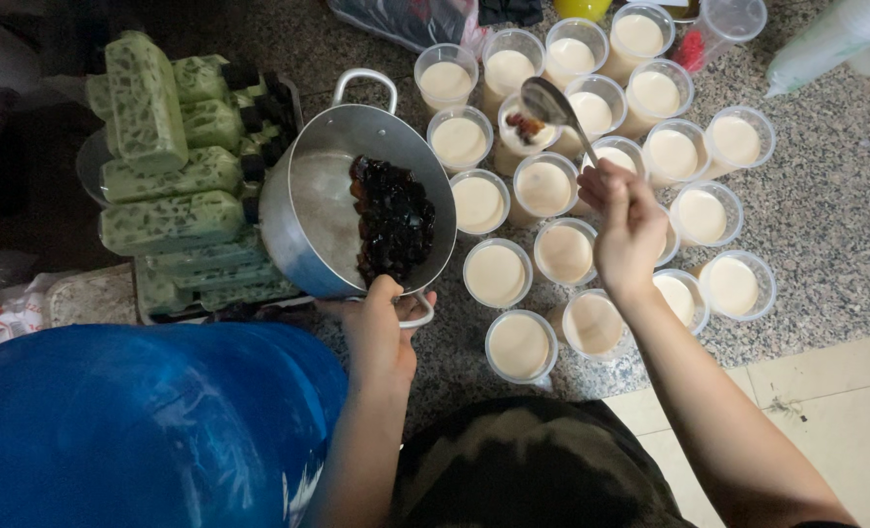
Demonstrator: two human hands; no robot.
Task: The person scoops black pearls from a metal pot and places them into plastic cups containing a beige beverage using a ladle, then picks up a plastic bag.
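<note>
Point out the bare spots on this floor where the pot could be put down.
Bare speckled stone floor lies right of the cluster of clear plastic cups of cream liquid, and pale tile below it. Between the tilted metal pot of dark pearls and the cups it is crowded; green-filled bottles pack the left.

Speckled stone floor (826,205) carries all. Cups (543,186) of pale cream liquid stand on it in a tight cluster. Left of cups: a tray (142,303) stacked with green bottles. Beyond cups: a dark bag (406,20). Right of cups, bare floor; near edge, pale tiles (846,420).
</note>
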